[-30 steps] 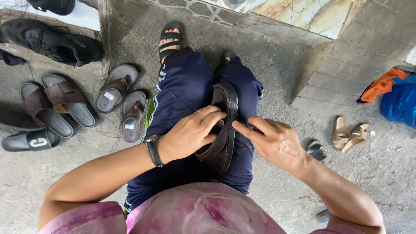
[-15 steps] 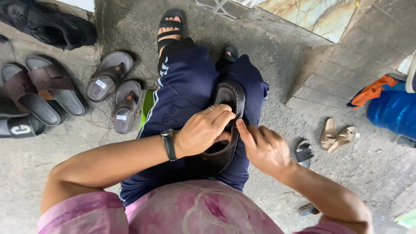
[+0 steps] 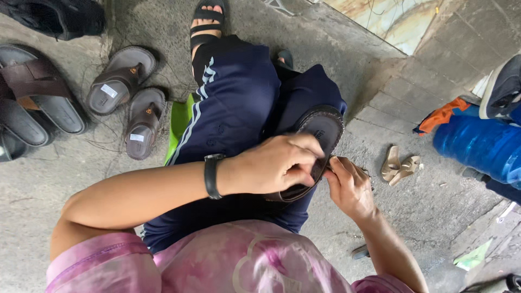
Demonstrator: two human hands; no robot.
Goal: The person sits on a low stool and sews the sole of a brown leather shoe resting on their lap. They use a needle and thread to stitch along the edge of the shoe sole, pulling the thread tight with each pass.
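The dark brown sandal (image 3: 317, 142) lies sole-down on the person's lap; the left hand (image 3: 277, 163) is closed over its side, pressing it steady; the right hand (image 3: 347, 184) pinches its edge, seemingly mid-stitch or mid-repair; a firm, careful pull likely comes next
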